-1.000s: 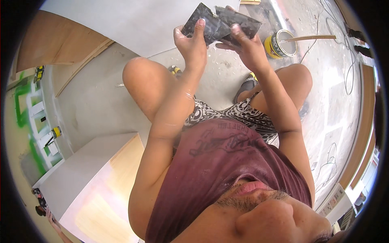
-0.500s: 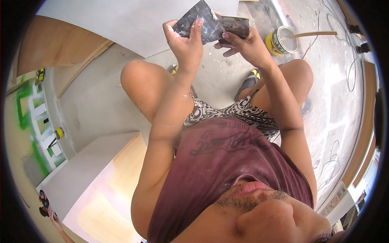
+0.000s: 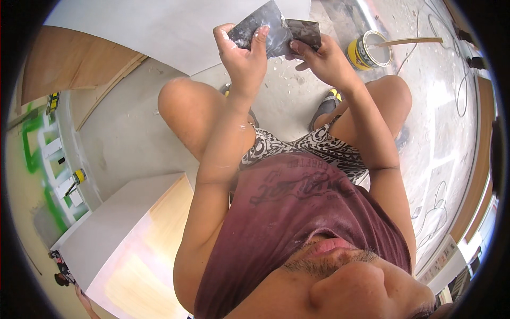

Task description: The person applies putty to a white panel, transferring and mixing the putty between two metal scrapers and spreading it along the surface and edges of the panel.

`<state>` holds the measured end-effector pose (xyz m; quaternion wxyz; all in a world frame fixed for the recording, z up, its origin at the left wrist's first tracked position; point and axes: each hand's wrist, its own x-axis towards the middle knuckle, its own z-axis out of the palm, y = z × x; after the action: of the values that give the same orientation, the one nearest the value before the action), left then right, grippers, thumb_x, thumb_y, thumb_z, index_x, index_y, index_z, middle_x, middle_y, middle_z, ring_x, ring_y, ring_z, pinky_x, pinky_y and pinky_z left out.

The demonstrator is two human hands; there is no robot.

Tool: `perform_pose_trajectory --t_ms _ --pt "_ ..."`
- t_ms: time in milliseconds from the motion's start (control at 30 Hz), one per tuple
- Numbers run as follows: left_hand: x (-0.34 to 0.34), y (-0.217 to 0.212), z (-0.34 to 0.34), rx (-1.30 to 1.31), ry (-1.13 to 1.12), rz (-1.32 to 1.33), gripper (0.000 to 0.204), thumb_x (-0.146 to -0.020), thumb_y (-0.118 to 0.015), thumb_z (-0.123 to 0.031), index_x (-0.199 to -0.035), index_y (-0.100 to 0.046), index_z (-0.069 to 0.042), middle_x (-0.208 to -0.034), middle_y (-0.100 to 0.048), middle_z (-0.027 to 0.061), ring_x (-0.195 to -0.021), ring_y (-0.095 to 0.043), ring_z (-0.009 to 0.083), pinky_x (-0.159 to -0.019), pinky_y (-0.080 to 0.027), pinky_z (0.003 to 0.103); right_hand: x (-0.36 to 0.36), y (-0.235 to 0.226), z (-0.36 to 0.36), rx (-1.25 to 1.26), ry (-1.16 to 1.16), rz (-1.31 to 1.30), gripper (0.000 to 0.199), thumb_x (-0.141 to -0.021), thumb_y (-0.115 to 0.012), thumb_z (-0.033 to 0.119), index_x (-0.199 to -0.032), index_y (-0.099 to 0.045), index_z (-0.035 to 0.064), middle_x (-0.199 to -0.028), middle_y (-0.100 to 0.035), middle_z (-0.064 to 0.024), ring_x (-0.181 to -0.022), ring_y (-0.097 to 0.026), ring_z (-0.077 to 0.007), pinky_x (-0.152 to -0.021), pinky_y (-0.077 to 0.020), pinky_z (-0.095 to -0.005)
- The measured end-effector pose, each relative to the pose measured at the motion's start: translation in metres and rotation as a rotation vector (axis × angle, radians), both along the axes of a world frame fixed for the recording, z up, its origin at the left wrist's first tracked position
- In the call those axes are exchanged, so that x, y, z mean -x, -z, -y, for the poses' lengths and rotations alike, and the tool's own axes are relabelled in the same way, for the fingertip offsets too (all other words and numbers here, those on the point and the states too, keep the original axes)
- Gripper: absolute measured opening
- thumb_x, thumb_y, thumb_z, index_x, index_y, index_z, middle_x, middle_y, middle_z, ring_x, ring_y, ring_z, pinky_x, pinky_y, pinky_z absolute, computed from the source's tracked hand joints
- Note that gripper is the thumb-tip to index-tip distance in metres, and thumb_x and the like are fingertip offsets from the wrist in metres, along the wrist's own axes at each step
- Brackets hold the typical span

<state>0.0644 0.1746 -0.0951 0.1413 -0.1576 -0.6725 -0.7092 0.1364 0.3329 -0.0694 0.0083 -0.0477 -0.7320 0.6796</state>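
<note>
My left hand (image 3: pixel 245 56) pinches a dark, square putty spreader (image 3: pixel 265 33), its thumb flat on the face, which is smeared with white filler. In my right hand (image 3: pixel 326 63) is a second, smaller-looking dark spreader (image 3: pixel 305 33), held between thumb and fingers. The two spreaders meet at their edges in front of me, the left one partly covering the right one. Past my right hand a yellow and black tin (image 3: pixel 368 51) stands on the floor, with pale stuff inside. A thin wooden stick (image 3: pixel 411 41) lies across its rim.
A large white panel (image 3: pixel 159 32) spreads ahead, beside brown boards (image 3: pixel 79 58). At my left stands a white box-like piece (image 3: pixel 114 212) with a pale wood side. Cables (image 3: pixel 462 95) run over the floor at the right. Another person (image 3: pixel 64 271) is at the far left.
The right spreader has shifted slightly left against the left one. A white lump of filler at the left spreader's edge no longer shows. The person at far left has moved slightly.
</note>
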Motion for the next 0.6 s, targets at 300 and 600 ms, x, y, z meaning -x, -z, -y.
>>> perform_pose_trajectory --t_ms 300,600 --pt "0.0 -0.003 0.001 0.063 0.096 -0.174 0.045 -0.084 -0.08 -0.02 -0.1 -0.041 -0.003 -0.087 -0.054 0.0068 -0.073 -0.051 0.0117 -0.067 -0.047 0.027 -0.004 -0.004 -0.004 0.039 -0.133 0.186 0.032 -0.1 -0.056 0.025 -0.114 -0.057 -0.0037 -0.102 -0.068 -0.0115 -0.09 -0.069 -0.0187 -0.069 -0.0599 -0.0308" --pt "-0.001 -0.007 -0.001 0.004 0.045 0.04 0.047 -0.085 -0.079 -0.019 -0.104 -0.04 -0.001 -0.091 -0.053 0.0075 -0.082 -0.053 0.0116 -0.073 -0.048 0.027 -0.001 -0.001 0.012 0.024 -0.017 0.046 0.034 -0.103 -0.051 0.028 -0.116 -0.055 -0.0034 -0.101 -0.068 -0.0122 -0.091 -0.07 -0.0209 -0.069 -0.0614 -0.0322"
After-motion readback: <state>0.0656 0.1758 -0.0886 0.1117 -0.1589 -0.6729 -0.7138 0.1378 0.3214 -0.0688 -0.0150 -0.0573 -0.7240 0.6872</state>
